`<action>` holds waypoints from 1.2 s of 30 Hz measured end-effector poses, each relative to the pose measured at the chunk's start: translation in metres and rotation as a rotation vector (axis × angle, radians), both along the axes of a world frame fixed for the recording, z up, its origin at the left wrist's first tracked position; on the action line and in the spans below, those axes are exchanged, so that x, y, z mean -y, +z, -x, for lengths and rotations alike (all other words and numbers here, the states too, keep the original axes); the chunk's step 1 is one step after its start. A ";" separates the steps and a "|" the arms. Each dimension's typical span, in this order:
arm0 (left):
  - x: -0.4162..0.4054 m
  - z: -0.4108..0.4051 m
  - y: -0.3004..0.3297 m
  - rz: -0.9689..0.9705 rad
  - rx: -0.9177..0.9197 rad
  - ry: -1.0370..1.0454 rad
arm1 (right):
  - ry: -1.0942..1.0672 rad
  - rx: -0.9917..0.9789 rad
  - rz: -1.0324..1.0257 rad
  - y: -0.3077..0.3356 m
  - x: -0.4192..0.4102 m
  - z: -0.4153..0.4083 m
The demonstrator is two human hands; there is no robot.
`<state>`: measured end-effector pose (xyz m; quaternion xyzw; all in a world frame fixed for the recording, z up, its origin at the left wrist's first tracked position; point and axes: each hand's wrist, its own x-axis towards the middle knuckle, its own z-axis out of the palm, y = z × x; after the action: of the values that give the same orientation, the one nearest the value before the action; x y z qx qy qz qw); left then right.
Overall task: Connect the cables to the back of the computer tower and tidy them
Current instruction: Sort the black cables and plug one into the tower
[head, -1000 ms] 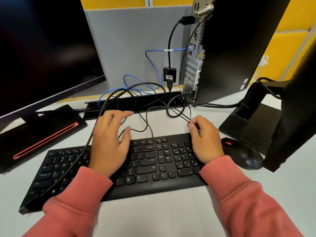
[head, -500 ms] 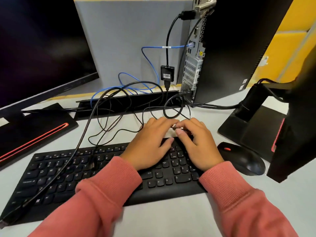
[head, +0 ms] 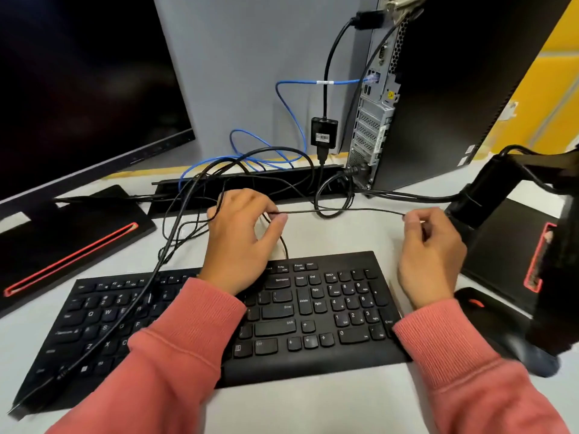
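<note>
The thin black cable [head: 341, 211] stretched between the two hands looks light and limp, the sort that sags, kinks and slides through a loose pinch, so it is probably best taken as it is held now: pinched close to the stretch being straightened and fed hand over hand, never tugged, since a sharp pull could strain whatever plug sits at its far end. The left hand [head: 241, 242] pinches it between thumb and fingertips, with a slack loop of the same or a neighbouring cable dropping from under that hand toward the keyboard [head: 313, 311]; the right hand [head: 429, 252] pinches the other end of the taut run, fingers curled in. The hands are well apart, and the cable runs nearly level between them, just above the surface [head: 329, 236] and just beyond the far edge of the keyboard. It is slim, matt black and round, with no connector visible on the held stretch. Beyond the left hand lies a tangle of thicker black cables [head: 194, 195] and a blue network cable [head: 291, 114], the blue one rising to a port on the back of the computer tower [head: 376, 120], which stands beyond and between the hands, nearer the right. A black adapter [head: 324, 133] hangs on its own lead from the top of the tower. One black cable crosses the keyboard to the left of the left hand. A mouse [head: 501, 327] sits just right of the right wrist. Which cable belongs to which device cannot be told in the tangle.
</note>
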<state>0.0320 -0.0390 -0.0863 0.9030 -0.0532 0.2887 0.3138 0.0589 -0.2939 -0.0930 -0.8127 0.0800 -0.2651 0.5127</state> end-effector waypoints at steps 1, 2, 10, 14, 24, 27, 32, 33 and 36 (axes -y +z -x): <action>-0.001 0.001 0.001 0.017 0.014 0.011 | 0.031 0.000 0.068 -0.001 -0.002 0.001; 0.000 0.002 0.001 0.034 0.029 0.013 | 0.080 0.001 0.152 -0.002 -0.006 0.003; 0.010 0.009 0.000 0.099 0.031 -0.147 | 0.522 0.185 0.326 0.023 -0.060 0.030; 0.007 0.013 0.003 0.269 -0.055 -0.140 | 0.442 0.261 0.270 0.025 -0.078 0.024; -0.016 0.021 0.004 0.194 -0.031 -0.203 | -0.144 0.158 -0.178 0.034 -0.033 -0.024; -0.022 0.018 0.001 0.219 0.013 -0.154 | -0.195 0.011 0.034 0.038 -0.034 -0.022; -0.016 0.016 -0.002 0.117 0.044 -0.162 | 0.490 0.369 0.425 0.025 -0.090 0.022; -0.016 0.016 -0.002 0.112 0.057 -0.156 | 0.597 0.346 0.474 0.018 -0.098 0.028; -0.020 0.016 0.000 0.163 0.097 -0.085 | 0.677 0.277 0.336 0.015 -0.106 0.032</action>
<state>0.0164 -0.0189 -0.0864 0.8563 -0.0831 0.3219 0.3952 0.0273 -0.1884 -0.0781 -0.8221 -0.3065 -0.1978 0.4371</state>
